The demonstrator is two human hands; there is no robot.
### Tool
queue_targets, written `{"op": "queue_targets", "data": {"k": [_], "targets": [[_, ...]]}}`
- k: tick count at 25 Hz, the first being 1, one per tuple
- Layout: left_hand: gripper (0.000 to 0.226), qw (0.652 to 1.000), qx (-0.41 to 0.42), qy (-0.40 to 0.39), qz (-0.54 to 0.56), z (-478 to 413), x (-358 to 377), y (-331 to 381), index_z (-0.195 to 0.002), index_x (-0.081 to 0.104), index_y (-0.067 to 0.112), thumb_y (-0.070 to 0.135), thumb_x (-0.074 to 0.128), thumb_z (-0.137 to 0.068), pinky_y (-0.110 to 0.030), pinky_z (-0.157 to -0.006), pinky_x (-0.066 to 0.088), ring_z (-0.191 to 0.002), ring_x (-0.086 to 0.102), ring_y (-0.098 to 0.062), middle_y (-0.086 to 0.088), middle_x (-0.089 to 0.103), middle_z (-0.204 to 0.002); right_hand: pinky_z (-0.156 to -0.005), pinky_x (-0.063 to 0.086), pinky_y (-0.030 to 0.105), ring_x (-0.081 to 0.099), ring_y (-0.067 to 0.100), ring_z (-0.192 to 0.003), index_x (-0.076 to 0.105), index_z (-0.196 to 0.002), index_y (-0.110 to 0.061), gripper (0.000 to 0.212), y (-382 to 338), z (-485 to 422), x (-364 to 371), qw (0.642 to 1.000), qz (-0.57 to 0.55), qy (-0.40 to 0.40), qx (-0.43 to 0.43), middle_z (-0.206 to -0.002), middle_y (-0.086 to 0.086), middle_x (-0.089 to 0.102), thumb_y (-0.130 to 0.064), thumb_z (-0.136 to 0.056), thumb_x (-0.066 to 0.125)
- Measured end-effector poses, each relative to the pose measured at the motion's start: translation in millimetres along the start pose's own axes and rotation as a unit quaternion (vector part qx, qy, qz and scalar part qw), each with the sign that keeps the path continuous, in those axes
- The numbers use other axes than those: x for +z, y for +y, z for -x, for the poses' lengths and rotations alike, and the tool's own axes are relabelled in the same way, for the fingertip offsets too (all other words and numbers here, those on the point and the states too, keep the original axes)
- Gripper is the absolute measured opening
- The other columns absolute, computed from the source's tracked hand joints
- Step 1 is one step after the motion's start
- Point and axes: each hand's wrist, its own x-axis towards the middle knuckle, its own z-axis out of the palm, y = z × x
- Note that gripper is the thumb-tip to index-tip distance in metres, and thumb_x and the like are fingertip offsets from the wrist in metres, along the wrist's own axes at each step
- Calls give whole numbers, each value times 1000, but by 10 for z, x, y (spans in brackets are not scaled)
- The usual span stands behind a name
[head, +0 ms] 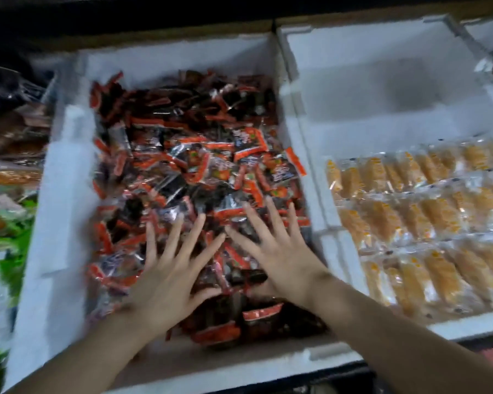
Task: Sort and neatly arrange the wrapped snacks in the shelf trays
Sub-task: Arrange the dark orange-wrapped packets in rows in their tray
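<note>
Left hand (168,282), right hand (285,260): grip flat, spread on red snacks (188,155) in foam tray (66,194) | neighbouring tray (367,89): yellow snacks (427,217), rows

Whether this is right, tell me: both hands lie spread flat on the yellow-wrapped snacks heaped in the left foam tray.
Not yellow. The head view shows the left hand and right hand spread flat on red-and-black wrapped snacks heaped in the left foam tray.

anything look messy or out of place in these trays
Yes: the red packets in the middle tray lie in a jumble, pointing every way, while the yellow snacks in the right tray sit in neat rows.
</note>
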Motion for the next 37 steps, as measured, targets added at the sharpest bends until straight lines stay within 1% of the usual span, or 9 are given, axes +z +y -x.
{"op": "queue_targets", "data": {"k": [2, 9, 13, 18, 25, 28, 31, 34, 37], "targets": [[85, 1000, -7, -12, -9, -119, 173, -240, -151, 11, 29, 78, 13, -82, -73, -101, 9, -141, 13, -44, -18, 18, -156, -102, -7, 71, -34, 51, -127, -33, -139, -29, 110, 28, -298, 1, 999, 36, 1, -2, -138, 16, -46, -79, -74, 40], [86, 996, -81, 31, -26, -680, 385, -753, -146, -21, 36, 82, -6, -75, -71, -104, 2, -142, -11, -43, -15, -12, -158, -103, -3, 71, -20, 50, -136, -34, -137, -37, 110, 336, -1106, -144, 997, 63, 18, 43, -145, 11, -38, -88, -65, 32], [80, 993, -117, 10, -15, -893, 399, -864, -148, -11, 38, 80, -5, -80, -69, -104, 12, -142, 4, -44, -15, 3, -158, -107, 3, 69, -19, 48, -137, -37, -134, -39, 110, 463, -1313, -152, 999, 32, 3, 41, -147, 7, -37, -90, -62, 30], [79, 992, -127, 8, 9, -1044, 347, -1003, -131, -40, 48, 84, -12, -67, -65, -108, -4, -137, -29, -34, -4, -30, -152, -109, 15, 65, -9, 43, -141, -27, -140, -41, 113, 558, -1550, -286, 998, 31, -10, 60, -154, 8, -25, -88, -62, 39], [71, 988, -135, -80, 9, -936, 46, -907, -146, -13, 46, 72, 5, -82, -69, -109, -4, -144, -16, -32, -2, -14, -159, -111, 10, 63, -6, 40, -143, -16, -148, -28, 101, 392, -1259, -356, 995, 34, -10, 94, -155, 12, -19, -77, -76, 35], [67, 991, -125, -50, 0, -635, -52, -713, -150, 3, 39, 65, 1, -88, -68, -109, -6, -146, -2, -30, -4, 3, -159, -114, 8, 58, -8, 34, -144, -10, -149, -30, 93, 276, -876, -374, 995, -30, 43, 83, -156, 7, -17, -74, -79, 33], [86, 995, -98, -8, 23, -201, -67, -527, -147, 18, 31, 69, -15, -77, -64, -111, -1, -141, 14, -26, -6, 22, -150, -116, 7, 51, -10, 29, -144, -9, -148, -34, 90, 129, -377, -373, 994, -48, 67, 68, -156, 1, -17, -73, -80, 36], [107, 996, -61, -10, 67, 234, -47, -377, -145, 20, 34, 78, -30, -60, -63, -112, 1, -142, 12, -23, -1, 22, -150, -118, 8, 47, -13, 25, -144, -11, -146, -39, 93, -50, 153, -279, 993, -61, 54, 83, -155, -3, -21, -77, -75, 36], [94, 988, -49, -31, 143, 536, -52, -208, -146, 14, 42, 79, -15, -65, -61, -113, -2, -146, 0, -19, 4, 9, -157, -118, 11, 42, -12, 22, -144, -12, -145, -42, 99, -207, 525, -102, 988, -87, 36, 122, -156, -3, -17, -84, -65, 29]]}}
